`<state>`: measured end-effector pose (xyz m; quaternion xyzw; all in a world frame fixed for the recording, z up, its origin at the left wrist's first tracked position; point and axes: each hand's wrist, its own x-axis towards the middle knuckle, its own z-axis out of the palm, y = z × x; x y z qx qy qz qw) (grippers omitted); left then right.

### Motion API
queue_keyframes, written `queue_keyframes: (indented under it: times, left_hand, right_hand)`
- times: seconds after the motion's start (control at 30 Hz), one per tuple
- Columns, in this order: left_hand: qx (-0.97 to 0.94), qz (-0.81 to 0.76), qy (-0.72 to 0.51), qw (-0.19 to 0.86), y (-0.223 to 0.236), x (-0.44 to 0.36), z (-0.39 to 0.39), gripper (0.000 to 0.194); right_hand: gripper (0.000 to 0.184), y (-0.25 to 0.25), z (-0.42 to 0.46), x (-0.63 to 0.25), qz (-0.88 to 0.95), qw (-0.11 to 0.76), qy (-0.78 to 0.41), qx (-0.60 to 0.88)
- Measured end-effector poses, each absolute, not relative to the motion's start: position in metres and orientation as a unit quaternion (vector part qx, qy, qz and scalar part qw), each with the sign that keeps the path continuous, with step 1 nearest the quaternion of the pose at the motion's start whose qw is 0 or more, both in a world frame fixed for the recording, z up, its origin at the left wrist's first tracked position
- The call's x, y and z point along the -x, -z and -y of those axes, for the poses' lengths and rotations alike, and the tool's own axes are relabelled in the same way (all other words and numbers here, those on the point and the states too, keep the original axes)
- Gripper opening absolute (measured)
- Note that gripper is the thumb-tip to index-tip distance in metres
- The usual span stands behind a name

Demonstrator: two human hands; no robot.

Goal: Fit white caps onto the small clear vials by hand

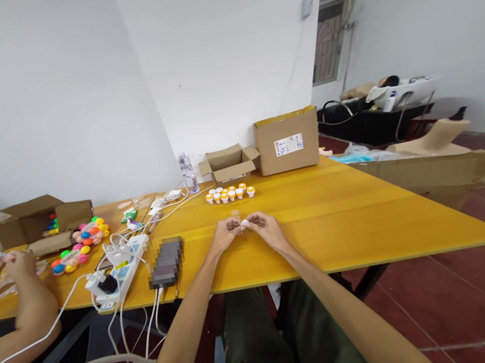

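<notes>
My left hand point(226, 234) and my right hand point(266, 228) meet over the yellow wooden table point(351, 219). Between their fingertips is a small white piece with dark specks point(244, 223), too small to name; both hands pinch it. A pale round spot or disc point(235, 212) shows just beyond the fingers. Farther back stands a cluster of several small containers point(232, 194), white with orange or yellow parts.
Behind the cluster are an open cardboard box point(232, 169), a larger closed box point(288, 143) and a clear bottle point(188, 173). At left lie a phone point(167, 262), a power strip point(122, 270) with cables, and colourful balls point(80, 242). A co-worker's hands point(19, 265) work at far left.
</notes>
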<state>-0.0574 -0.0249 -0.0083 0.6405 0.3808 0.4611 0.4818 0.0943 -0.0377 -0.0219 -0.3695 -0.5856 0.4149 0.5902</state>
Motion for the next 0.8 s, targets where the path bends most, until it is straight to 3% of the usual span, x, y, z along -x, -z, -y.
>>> queue_keyframes:
  times: [0.8]
  left_hand:
    - [-0.648, -0.377, -0.459, 0.477, 0.011, 0.0583, 0.0225, 0.027]
  right_hand:
    - [0.02, 0.0209, 0.0403, -0.094, 0.598, 0.586, -0.406, 0.367]
